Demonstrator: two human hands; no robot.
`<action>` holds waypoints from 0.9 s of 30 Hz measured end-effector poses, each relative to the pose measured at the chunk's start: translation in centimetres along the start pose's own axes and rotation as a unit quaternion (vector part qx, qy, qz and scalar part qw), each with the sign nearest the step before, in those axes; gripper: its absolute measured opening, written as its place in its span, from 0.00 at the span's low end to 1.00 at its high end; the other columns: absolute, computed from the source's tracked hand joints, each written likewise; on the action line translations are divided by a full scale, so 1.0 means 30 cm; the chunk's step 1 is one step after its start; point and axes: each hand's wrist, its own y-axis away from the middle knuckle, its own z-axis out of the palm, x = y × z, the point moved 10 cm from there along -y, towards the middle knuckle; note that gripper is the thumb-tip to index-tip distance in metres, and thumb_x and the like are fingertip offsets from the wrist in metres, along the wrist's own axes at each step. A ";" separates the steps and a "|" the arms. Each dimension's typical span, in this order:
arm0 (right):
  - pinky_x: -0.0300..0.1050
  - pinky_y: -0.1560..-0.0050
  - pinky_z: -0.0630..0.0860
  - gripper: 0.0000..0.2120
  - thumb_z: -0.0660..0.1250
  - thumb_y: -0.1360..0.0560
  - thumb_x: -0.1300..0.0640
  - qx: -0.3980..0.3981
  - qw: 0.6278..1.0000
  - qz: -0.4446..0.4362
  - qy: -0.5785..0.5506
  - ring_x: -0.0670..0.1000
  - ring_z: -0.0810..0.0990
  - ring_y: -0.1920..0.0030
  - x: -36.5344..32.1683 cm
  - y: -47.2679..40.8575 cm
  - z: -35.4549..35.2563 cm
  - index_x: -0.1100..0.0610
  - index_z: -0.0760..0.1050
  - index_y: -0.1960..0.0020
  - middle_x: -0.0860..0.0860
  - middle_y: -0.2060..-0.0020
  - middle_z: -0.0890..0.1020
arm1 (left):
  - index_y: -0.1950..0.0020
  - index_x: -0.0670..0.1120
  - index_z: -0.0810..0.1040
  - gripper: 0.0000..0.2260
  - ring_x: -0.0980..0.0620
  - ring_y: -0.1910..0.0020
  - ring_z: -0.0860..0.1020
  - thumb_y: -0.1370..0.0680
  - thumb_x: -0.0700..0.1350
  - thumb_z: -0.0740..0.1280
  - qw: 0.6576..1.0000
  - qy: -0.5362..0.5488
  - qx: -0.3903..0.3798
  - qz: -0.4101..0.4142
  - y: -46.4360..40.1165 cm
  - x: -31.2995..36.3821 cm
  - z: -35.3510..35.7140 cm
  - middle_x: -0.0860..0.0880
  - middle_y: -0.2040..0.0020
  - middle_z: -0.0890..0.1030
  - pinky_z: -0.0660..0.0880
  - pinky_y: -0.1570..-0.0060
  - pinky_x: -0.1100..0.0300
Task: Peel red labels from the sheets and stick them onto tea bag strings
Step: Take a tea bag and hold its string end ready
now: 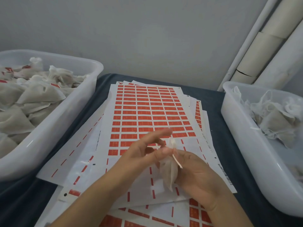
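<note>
A top sheet of red labels (147,112) lies on a stack of sheets in the middle of the table; its lower rows are mostly peeled. My right hand (195,176) grips a beige tea bag (168,172) just above the sheet's lower part. A thin white strip, edge-on (177,161), sticks out by my right thumb. My left hand (144,149) is blurred; its thumb and a finger meet at the top of the tea bag, while its other fingers stretch out over the labels. Whether a label is in the pinch is unclear.
A white tub (91,89) on the left holds many tea bags with red labels. A white tub (232,122) on the right holds tea bags with loose strings. The dark blue table cover (216,102) shows between them. Cardboard tubes (265,45) lean at the back right.
</note>
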 end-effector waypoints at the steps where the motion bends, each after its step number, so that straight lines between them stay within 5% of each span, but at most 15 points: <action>1: 0.49 0.41 0.75 0.12 0.63 0.30 0.52 -0.009 1.000 -0.001 0.016 0.51 0.80 0.44 -0.001 0.000 0.008 0.50 0.84 0.52 0.51 0.48 0.83 | 0.47 0.71 0.75 0.18 0.73 0.45 0.70 0.37 0.67 0.63 1.000 -0.009 -0.017 -0.003 0.003 -0.001 0.018 0.73 0.44 0.72 0.70 0.60 0.79; 8: 0.54 0.34 0.69 0.12 0.63 0.27 0.53 -0.038 0.999 0.008 0.009 0.52 0.78 0.40 0.013 -0.004 0.020 0.49 0.82 0.47 0.52 0.44 0.82 | 0.50 0.57 0.82 0.13 0.63 0.44 0.76 0.30 0.58 0.66 0.995 0.070 -0.068 -0.031 0.012 -0.002 0.043 0.60 0.46 0.81 0.69 0.50 0.65; 12: 0.46 0.40 0.75 0.12 0.62 0.27 0.55 -0.042 0.999 0.019 -0.002 0.48 0.79 0.43 0.021 0.002 0.025 0.48 0.83 0.50 0.49 0.47 0.83 | 0.53 0.49 0.82 0.14 0.58 0.47 0.78 0.30 0.56 0.65 0.995 0.083 -0.045 -0.037 0.008 -0.016 0.024 0.56 0.50 0.83 0.68 0.48 0.61; 14: 0.43 0.44 0.77 0.12 0.62 0.27 0.55 -0.041 0.999 0.019 -0.001 0.47 0.80 0.44 0.021 0.003 0.026 0.46 0.83 0.51 0.47 0.48 0.83 | 0.54 0.50 0.82 0.14 0.58 0.48 0.79 0.31 0.57 0.67 0.995 0.082 -0.040 -0.042 0.007 -0.018 0.022 0.56 0.52 0.83 0.68 0.50 0.62; 18: 0.52 0.36 0.72 0.12 0.63 0.28 0.55 -0.020 1.000 0.014 0.002 0.52 0.78 0.41 0.022 -0.002 0.007 0.48 0.83 0.50 0.49 0.45 0.82 | 0.52 0.56 0.82 0.13 0.59 0.49 0.79 0.32 0.60 0.67 0.997 0.068 -0.025 -0.031 0.005 -0.018 0.019 0.58 0.51 0.83 0.73 0.54 0.65; 22: 0.41 0.52 0.79 0.11 0.63 0.28 0.53 -0.008 1.000 -0.016 0.021 0.47 0.82 0.48 -0.014 -0.002 0.001 0.51 0.85 0.56 0.48 0.53 0.85 | 0.50 0.62 0.71 0.15 0.66 0.45 0.73 0.34 0.61 0.67 0.974 -0.136 0.133 0.124 0.032 0.066 -0.048 0.68 0.47 0.73 0.71 0.52 0.75; 25: 0.47 0.40 0.75 0.12 0.64 0.30 0.50 0.026 0.996 -0.037 0.072 0.49 0.81 0.45 -0.025 -0.008 -0.025 0.52 0.84 0.54 0.49 0.52 0.84 | 0.50 0.58 0.70 0.13 0.68 0.47 0.68 0.31 0.55 0.70 0.897 -0.308 0.160 0.274 0.074 0.143 -0.001 0.64 0.49 0.71 0.68 0.46 0.74; 27: 0.52 0.35 0.70 0.14 0.64 0.30 0.48 0.037 0.992 -0.045 0.111 0.50 0.79 0.42 -0.023 -0.010 -0.028 0.51 0.83 0.51 0.51 0.48 0.83 | 0.53 0.55 0.76 0.07 0.66 0.49 0.69 0.30 0.49 0.69 0.887 -0.313 0.154 0.302 0.080 0.153 0.015 0.60 0.52 0.73 0.70 0.48 0.74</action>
